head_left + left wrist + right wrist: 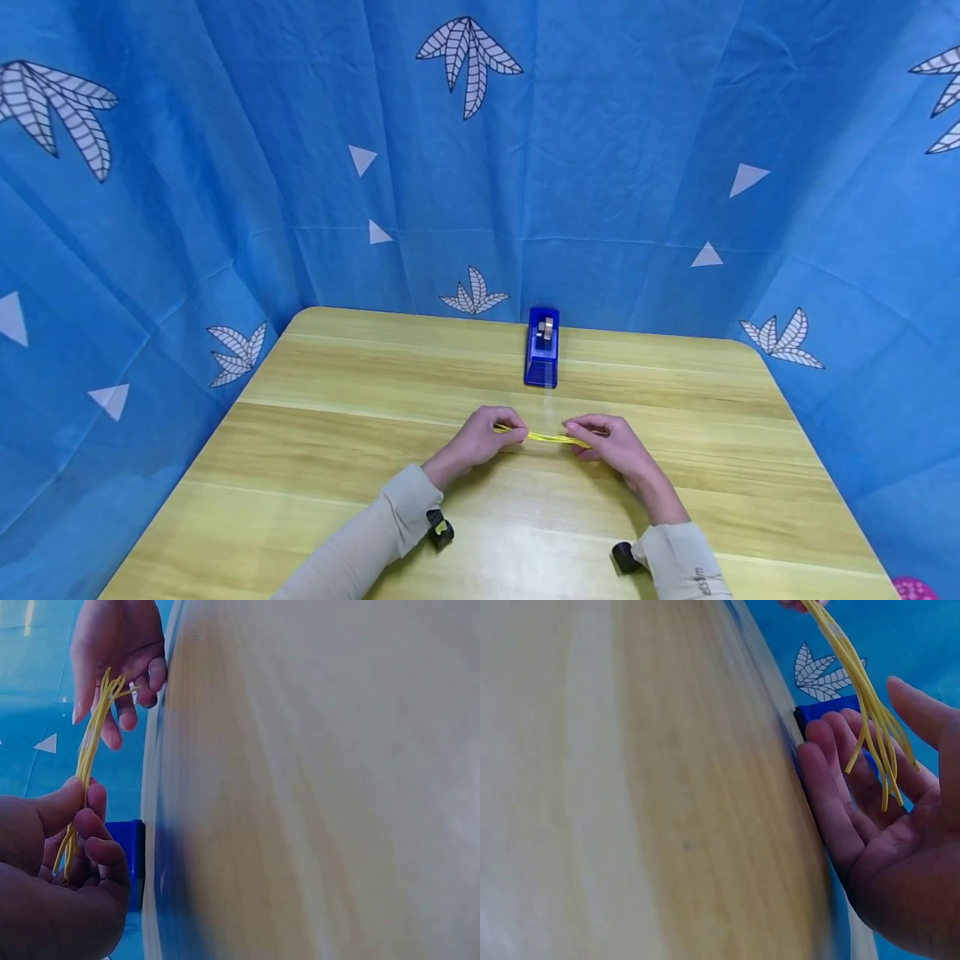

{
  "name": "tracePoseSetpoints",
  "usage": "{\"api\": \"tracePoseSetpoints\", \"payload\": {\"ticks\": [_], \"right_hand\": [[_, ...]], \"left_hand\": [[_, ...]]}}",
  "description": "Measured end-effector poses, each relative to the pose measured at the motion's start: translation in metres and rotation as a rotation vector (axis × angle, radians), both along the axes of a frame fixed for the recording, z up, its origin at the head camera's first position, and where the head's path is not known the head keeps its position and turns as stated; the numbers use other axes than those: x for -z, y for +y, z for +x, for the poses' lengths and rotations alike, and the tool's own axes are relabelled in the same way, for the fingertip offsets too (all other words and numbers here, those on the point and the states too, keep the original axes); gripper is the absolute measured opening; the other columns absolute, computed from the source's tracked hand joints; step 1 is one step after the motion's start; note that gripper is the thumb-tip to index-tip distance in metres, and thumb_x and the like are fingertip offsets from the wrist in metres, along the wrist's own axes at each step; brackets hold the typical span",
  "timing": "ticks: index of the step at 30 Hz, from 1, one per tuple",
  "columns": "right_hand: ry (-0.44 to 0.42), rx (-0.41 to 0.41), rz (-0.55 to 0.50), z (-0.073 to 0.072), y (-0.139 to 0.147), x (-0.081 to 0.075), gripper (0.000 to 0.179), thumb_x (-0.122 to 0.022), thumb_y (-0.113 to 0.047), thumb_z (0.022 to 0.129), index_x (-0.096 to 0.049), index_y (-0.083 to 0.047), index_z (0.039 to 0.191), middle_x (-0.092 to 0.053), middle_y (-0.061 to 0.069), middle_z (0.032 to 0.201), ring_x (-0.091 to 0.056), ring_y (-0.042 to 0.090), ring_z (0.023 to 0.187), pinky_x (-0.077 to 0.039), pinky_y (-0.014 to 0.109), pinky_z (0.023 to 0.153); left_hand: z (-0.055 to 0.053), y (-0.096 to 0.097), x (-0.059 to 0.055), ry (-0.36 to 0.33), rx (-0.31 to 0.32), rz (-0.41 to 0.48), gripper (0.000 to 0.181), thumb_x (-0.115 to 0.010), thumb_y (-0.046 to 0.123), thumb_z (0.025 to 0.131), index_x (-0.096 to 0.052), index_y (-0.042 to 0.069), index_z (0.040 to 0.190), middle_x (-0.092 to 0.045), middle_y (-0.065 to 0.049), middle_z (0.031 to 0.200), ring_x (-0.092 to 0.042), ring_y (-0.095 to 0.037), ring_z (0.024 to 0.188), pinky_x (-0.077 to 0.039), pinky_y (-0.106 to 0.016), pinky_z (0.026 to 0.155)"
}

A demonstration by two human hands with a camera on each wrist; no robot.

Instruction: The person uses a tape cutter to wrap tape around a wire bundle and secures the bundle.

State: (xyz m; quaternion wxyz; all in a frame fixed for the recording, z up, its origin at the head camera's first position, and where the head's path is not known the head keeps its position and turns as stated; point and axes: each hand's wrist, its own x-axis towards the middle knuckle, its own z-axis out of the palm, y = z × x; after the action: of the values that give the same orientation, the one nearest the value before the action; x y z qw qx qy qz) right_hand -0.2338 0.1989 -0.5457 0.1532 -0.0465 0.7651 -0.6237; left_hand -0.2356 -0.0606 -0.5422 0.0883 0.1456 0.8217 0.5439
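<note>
A thin bundle of several yellow wires (pixel 551 437) is held just above the table, spanning both hands. My left hand (pixel 489 435) pinches it between thumb and fingers; in the left wrist view the wires (pixel 90 742) pass out both sides of that grip. At the other end, my right hand (pixel 613 443) has its thumb apart and fingers loosely bent, the splayed wire ends (pixel 885 757) lying over its palm side. A clear tape strip (pixel 548 408) runs from the blue tape dispenser (pixel 542 371) toward the bundle. A shiny clear patch shows on the wires.
The dispenser stands at the back edge of the wood-grain table (pixel 360 375), right beside the blue patterned curtain (pixel 630 167) that hangs around the back and sides. A small black camera (pixel 440 531) sits at the left cuff, another black camera (pixel 625 558) at the right.
</note>
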Motion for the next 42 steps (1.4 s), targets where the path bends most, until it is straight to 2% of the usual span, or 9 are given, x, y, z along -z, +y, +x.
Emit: {"api": "tracePoseSetpoints", "payload": {"ticks": [6,10,15,22,25,29,35,42], "right_hand": [[-0.047,-0.077,0.005,-0.0001,0.0012,-0.0001,0.043,-0.068,-0.029,0.102,-0.068,0.008,0.124,-0.074,0.013,0.1,-0.069,0.017,0.076,-0.063,0.031,0.072],[-0.066,-0.12,0.011,0.0,0.0022,0.0011,0.039,-0.069,-0.028,0.101,-0.071,0.009,0.116,-0.071,0.008,0.09,-0.064,0.012,0.068,-0.058,0.025,0.063],[-0.047,-0.108,0.032,-0.0007,0.0027,0.0035,0.034,-0.072,-0.026,0.099,-0.074,0.007,0.11,-0.067,0.002,0.08,-0.055,0.008,0.061,-0.051,0.02,0.056],[-0.014,-0.048,0.05,-0.0029,0.0021,0.0061,0.029,-0.078,-0.021,0.094,-0.076,0.004,0.108,-0.069,0.001,0.079,-0.055,0.009,0.061,-0.049,0.02,0.056],[-0.01,-0.037,0.043,-0.0026,0.0011,0.005,0.029,-0.079,-0.018,0.093,-0.076,0.005,0.109,-0.068,0.001,0.075,-0.056,0.009,0.061,-0.05,0.02,0.057],[0.012,-0.043,0.036,-0.0014,0.0004,0.0031,0.029,-0.079,-0.015,0.092,-0.075,0.007,0.11,-0.071,0.003,0.079,-0.059,0.009,0.063,-0.053,0.021,0.059],[0.031,-0.03,0.034,-0.0007,-0.0013,0.0013,0.03,-0.08,-0.014,0.091,-0.075,0.008,0.112,-0.074,0.007,0.085,-0.062,0.011,0.064,-0.056,0.024,0.06],[0.005,0.09,-0.047,-0.0028,-0.0043,0.001,0.054,-0.073,-0.024,0.099,-0.058,0.007,0.14,-0.072,0.016,0.106,-0.073,0.02,0.079,-0.064,0.034,0.075]], "left_hand": [[-0.0007,-0.0003,0.0002,0.023,0.004,-0.01,0.006,-0.074,0.015,0.096,-0.078,0.012,0.094,-0.076,0.001,0.098,-0.064,-0.011,0.096,-0.051,-0.037,0.096],[-0.0005,-0.0004,0.0002,0.032,0.008,-0.015,0.006,-0.074,0.015,0.096,-0.078,0.011,0.093,-0.076,0.001,0.098,-0.064,-0.01,0.095,-0.051,-0.036,0.095],[-0.0008,-0.0013,-0.001,0.034,0.007,-0.044,0.006,-0.075,0.018,0.096,-0.078,0.013,0.093,-0.076,0.002,0.098,-0.064,-0.009,0.095,-0.051,-0.034,0.093],[-0.0027,-0.0034,-0.0032,-0.068,-0.016,-0.04,0.015,-0.073,0.028,0.098,-0.079,0.016,0.106,-0.074,0.0,0.108,-0.067,-0.013,0.08,-0.055,-0.026,0.066],[-0.0047,-0.0037,-0.0021,-0.091,-0.027,-0.035,0.02,-0.072,0.031,0.099,-0.078,0.015,0.108,-0.075,-0.003,0.105,-0.066,-0.014,0.075,-0.052,-0.024,0.059],[-0.0067,-0.0041,-0.0002,-0.096,-0.029,-0.021,0.02,-0.071,0.029,0.099,-0.078,0.012,0.106,-0.075,-0.006,0.092,-0.063,-0.013,0.071,-0.049,-0.023,0.057],[-0.007,-0.0027,0.0009,-0.132,-0.046,0.052,0.013,-0.073,0.019,0.098,-0.077,0.006,0.1,-0.071,-0.005,0.086,-0.062,-0.012,0.07,-0.053,-0.021,0.061],[-0.0053,0.0003,0.0029,-0.151,-0.066,0.116,0.007,-0.072,0.011,0.097,-0.074,0.004,0.097,-0.07,-0.008,0.085,-0.059,-0.013,0.068,-0.05,-0.019,0.059]]}}
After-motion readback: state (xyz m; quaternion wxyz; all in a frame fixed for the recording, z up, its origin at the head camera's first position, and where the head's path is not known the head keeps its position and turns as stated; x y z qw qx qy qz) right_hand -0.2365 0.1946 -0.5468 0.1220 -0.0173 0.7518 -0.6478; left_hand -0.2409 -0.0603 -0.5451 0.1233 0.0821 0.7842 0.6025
